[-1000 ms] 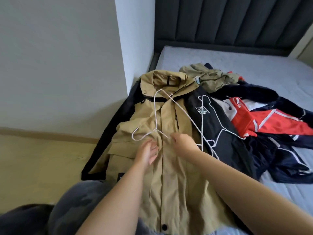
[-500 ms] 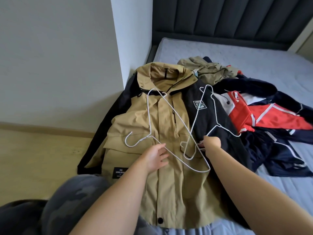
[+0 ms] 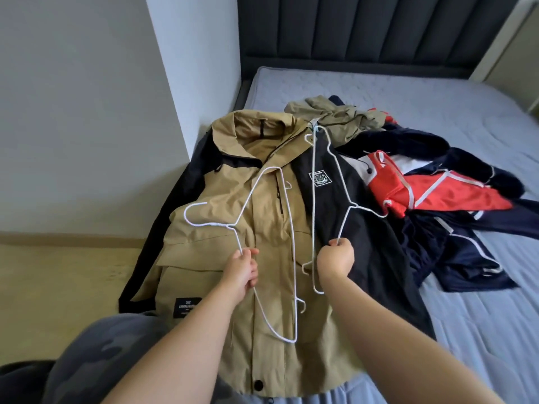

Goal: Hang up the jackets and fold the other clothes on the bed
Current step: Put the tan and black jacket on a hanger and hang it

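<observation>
Left hand [image 3: 242,269]: fingers curled tight round the wire of the left white wire hanger [image 3: 252,199], gripping one sloping arm below the neck.
Left white wire hanger: held over the tan front of the jacket; hook points left, long straight bar runs down towards the hem.
Right hand [image 3: 336,260]: fist closed on the right white wire hanger [image 3: 344,224], thumb and fingers pinching the wire just below the twisted neck.
Right white wire hanger: held over the jacket's black panel; hook points right, towards the red jacket; far corner reaches up near the collar.
Hangers: apart from one another; their straight bars run nearly side by side between the two hands.
Tan-and-black jacket [image 3: 204,237]: lying front up and closed on the near left part of the mattress [image 3: 437,97], collar away from the person, black sleeve hanging over the bed's left edge. Square badge [image 3: 320,177] on the black chest panel; black label patch [image 3: 188,307] on the lower tan pocket.
Red, white and navy jacket [image 3: 437,196]: rumpled, just right of the tan-and-black jacket, touching it.
Olive garment [image 3: 335,112]: crumpled, beyond both jackets.
Headboard [image 3: 379,30]: dark grey, padded in upright channels.
Surroundings: white wall [image 3: 73,112] to the left, pale wood floor [image 3: 58,272] below it.
Lower left: grey patterned trouser leg [image 3: 102,360] of the person.
</observation>
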`<action>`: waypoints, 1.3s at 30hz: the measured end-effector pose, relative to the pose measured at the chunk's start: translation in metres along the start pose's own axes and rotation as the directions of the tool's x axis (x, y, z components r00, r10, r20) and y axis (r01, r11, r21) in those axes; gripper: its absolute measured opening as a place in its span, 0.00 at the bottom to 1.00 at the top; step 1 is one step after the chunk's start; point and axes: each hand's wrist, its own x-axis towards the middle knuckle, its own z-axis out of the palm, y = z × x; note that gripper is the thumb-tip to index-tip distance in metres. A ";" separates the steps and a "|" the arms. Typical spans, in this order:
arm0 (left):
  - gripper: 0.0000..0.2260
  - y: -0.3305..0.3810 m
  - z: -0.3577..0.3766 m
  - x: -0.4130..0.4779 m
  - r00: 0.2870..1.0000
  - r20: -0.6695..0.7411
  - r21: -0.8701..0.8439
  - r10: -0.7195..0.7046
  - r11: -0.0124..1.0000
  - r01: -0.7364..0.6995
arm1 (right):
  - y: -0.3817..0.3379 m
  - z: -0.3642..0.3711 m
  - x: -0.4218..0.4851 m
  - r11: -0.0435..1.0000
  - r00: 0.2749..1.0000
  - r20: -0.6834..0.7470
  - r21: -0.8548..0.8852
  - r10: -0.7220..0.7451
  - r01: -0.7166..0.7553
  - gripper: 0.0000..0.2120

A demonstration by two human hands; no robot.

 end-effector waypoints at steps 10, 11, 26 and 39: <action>0.13 -0.006 -0.004 -0.006 0.998 -0.007 0.082 -0.062 0.995 0.063 | -0.006 -0.021 0.004 0.941 0.957 -0.185 0.298 0.224 -0.163 0.10; 0.13 -0.007 -0.004 -0.008 0.997 -0.003 0.091 -0.075 0.993 0.075 | -0.004 -0.021 0.004 0.953 0.964 -0.186 0.271 0.191 -0.136 0.10; 0.08 -0.003 -0.001 -0.035 0.983 0.114 0.260 -0.143 0.959 0.110 | 0.050 -0.059 -0.006 0.939 0.913 -0.260 0.232 0.313 -0.255 0.14; 0.11 0.030 0.039 -0.025 0.985 0.150 0.354 -0.085 0.935 0.027 | -0.075 -0.067 0.081 0.971 0.941 -0.324 0.180 -0.094 0.159 0.19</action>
